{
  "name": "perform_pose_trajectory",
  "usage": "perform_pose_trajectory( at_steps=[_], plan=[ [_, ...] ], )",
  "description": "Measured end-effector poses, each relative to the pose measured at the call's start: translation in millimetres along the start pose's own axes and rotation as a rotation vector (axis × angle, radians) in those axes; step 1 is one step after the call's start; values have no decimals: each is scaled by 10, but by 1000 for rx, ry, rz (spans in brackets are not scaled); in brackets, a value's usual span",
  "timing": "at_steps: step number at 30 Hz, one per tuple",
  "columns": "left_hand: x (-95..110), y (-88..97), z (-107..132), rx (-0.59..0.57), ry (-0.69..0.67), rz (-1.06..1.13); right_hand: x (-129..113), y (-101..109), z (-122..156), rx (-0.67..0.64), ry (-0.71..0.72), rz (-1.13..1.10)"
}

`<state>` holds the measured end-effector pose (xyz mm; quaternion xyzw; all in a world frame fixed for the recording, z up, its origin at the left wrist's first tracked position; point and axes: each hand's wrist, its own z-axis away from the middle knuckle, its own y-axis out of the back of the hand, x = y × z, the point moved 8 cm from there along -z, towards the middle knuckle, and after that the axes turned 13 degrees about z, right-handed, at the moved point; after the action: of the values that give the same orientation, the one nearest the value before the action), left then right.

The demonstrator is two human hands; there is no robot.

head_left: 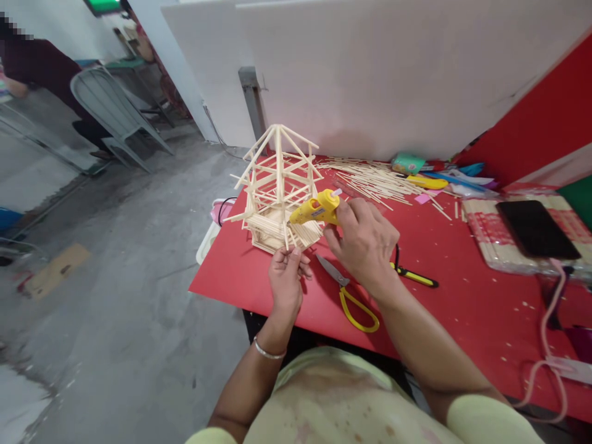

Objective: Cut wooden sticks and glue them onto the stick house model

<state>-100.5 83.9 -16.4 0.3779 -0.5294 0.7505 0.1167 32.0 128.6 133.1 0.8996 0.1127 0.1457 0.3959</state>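
Note:
In the head view, a small pavilion-shaped frame of thin wooden sticks [279, 166] stands upright on the red table. My right hand [367, 237] is wrapped round a yellow hot glue gun [319, 208], its nozzle pointing left at the frame's lower front. My left hand [287, 280] is closed just below the frame's base, thumb and fingers pinching the lower end of a thin wooden stick [287, 237]. Whether the nozzle touches that stick, I cannot tell. Below my right hand lie scissors with yellow handles [358, 311] and a yellow-black utility knife [416, 277].
Loose sticks [370, 179] are heaped at the back of the red table [467, 327]. A phone [536, 228] with a pink cable rests on wrapped stick bundles [490, 243] at right. A white board [393, 74] stands behind. At far left, a person sits near a chair [108, 111].

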Motion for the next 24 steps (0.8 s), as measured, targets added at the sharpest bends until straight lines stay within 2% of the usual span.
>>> perform_pose_trajectory(
  at_steps=[11, 17, 21, 24],
  plan=[
    [21, -72, -43, 9, 2, 32, 50, -22, 30, -4, -7, -41],
    [17, -98, -59, -10, 8, 42, 195, -1, 122, 28, -97, -53],
    [21, -100, -59, 20, 20, 41, 502, -95, 279, -55, -273, -105],
    [17, -105, -60, 31, 42, 23, 929, -340, 549, -255, -412, -197]
  ],
)
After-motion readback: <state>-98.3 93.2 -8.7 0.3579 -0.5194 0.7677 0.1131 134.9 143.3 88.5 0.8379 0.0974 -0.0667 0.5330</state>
